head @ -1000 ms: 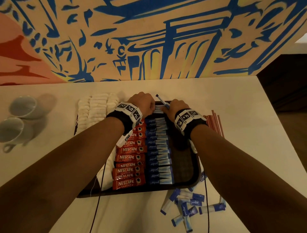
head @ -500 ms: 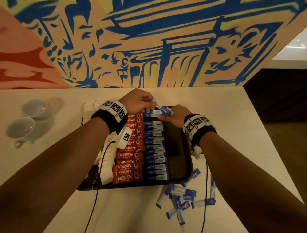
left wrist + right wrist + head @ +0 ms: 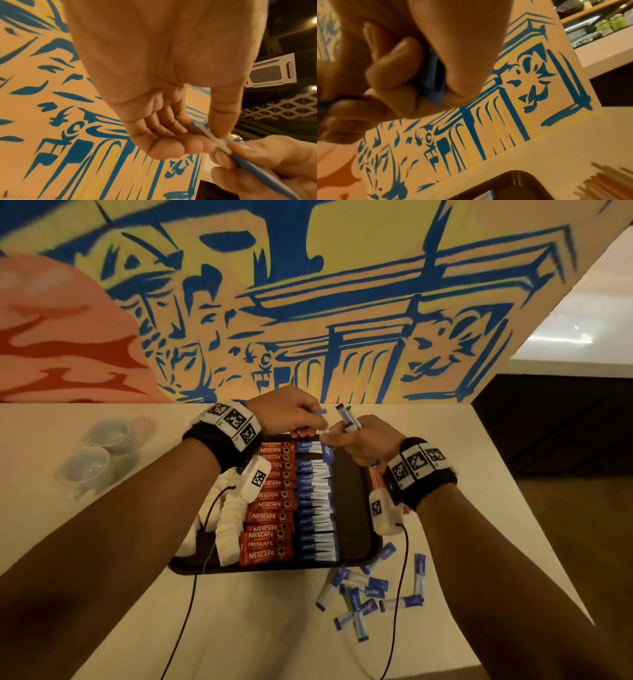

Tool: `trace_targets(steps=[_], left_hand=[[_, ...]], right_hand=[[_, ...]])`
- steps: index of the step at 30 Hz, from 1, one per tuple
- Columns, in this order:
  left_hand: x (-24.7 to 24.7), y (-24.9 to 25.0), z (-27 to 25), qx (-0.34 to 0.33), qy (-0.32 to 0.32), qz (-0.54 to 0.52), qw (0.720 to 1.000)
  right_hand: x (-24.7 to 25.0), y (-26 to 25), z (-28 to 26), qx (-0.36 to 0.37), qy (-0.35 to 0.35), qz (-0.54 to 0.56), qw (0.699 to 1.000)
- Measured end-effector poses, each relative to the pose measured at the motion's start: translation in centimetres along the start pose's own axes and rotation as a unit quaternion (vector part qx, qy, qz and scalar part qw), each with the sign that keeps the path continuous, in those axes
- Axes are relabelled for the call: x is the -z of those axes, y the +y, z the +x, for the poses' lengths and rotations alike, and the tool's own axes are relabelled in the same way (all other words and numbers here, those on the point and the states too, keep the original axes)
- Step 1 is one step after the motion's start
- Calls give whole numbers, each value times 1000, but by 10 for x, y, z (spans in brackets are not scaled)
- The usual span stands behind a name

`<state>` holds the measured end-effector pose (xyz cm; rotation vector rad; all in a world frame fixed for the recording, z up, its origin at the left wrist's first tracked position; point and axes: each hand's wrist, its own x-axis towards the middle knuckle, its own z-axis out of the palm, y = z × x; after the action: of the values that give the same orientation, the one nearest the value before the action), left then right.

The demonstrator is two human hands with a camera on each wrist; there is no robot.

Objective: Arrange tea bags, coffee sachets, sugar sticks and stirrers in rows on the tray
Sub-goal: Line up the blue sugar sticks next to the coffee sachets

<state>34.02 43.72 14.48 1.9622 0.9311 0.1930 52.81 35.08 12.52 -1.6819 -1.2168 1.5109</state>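
A dark tray (image 3: pixel 356 508) holds three rows: white tea bags (image 3: pixel 229 522) on the left, red coffee sachets (image 3: pixel 269 508) in the middle and blue sugar sticks (image 3: pixel 317 508) beside them. Above the tray's far end my left hand (image 3: pixel 308 426) pinches one sugar stick (image 3: pixel 221 140) between thumb and fingers. My right hand (image 3: pixel 346 436) grips a few sugar sticks (image 3: pixel 347 417) and also holds the end of that same stick. In the right wrist view blue sticks (image 3: pixel 435 75) sit inside the curled fingers. Reddish stirrers (image 3: pixel 376 477) lie on the table right of the tray.
Several loose sugar sticks (image 3: pixel 363 594) are scattered on the white table (image 3: pixel 274 628) off the tray's near right corner. Two pale cups (image 3: pixel 99 450) stand at the left. A painted wall (image 3: pixel 308 320) rises just behind the table. The table's right edge drops to a dark floor.
Both hands have risen from the far end of the sugar row and now meet above it with sticks between them. The head view has tilted up toward the wall.
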Motion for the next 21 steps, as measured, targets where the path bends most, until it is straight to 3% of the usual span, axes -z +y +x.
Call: trace_targets(steps=[4, 6, 11, 17, 21], left_hand=[[-13, 9, -35, -2, 27, -117, 993], [-31, 8, -55, -19, 36, -146, 988], [-60, 3, -81, -32, 82, -194, 977], [-46, 16, -104, -59, 41, -148, 986], [-36, 15, -106, -90, 121, -109, 983]], right_hand=[[-12, 5, -25, 32, 118, 109, 987], [-22, 14, -40, 45, 140, 150, 978], [-40, 28, -66, 43, 155, 179, 971], [-36, 32, -107, 58, 134, 181, 972], [-37, 40, -115, 62, 133, 228, 963]])
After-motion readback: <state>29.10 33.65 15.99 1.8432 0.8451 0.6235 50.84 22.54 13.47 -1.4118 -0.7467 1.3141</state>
